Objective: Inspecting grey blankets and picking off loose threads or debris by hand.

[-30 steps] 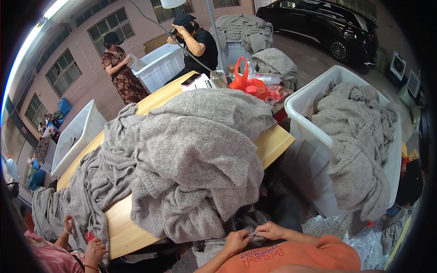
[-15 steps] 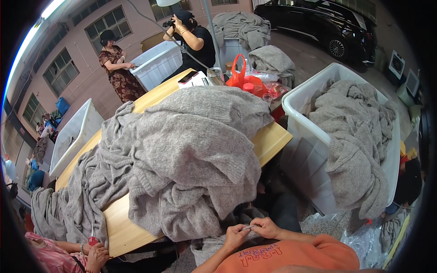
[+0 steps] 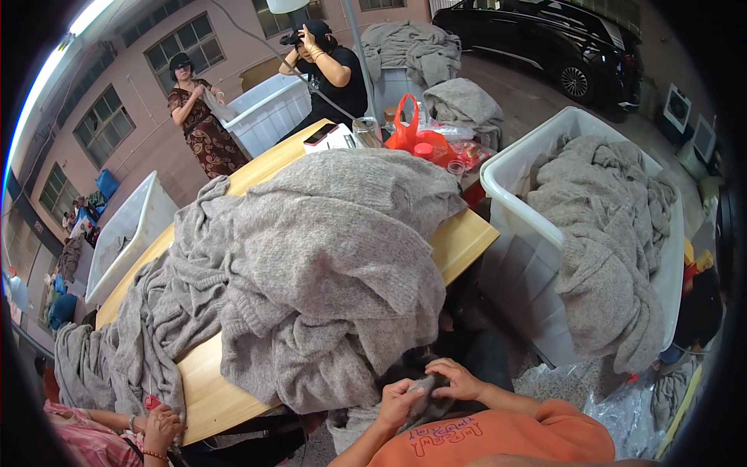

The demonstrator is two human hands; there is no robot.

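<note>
My left grip (image 3: 400, 403) pinches grey knit (image 3: 423, 386). From here, I can't tell whether my right grip (image 3: 461, 381) does too.

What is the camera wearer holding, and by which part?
The left hand pinches a grey knitted garment by a bunched bit; the right hand touches it there. Exact part unclear.

- A heap of gray knitwear (image 3: 334, 249) blocks the straight way from the left hand (image 3: 401, 402) and right hand (image 3: 459, 380) across the table (image 3: 222, 389).
- Left of the heap's near end, a strip of tabletop lies bare.
- A co-worker's hand (image 3: 162, 426) borders that strip.
- Rightward, a gap separates the table from a white bin (image 3: 525, 215).
</note>
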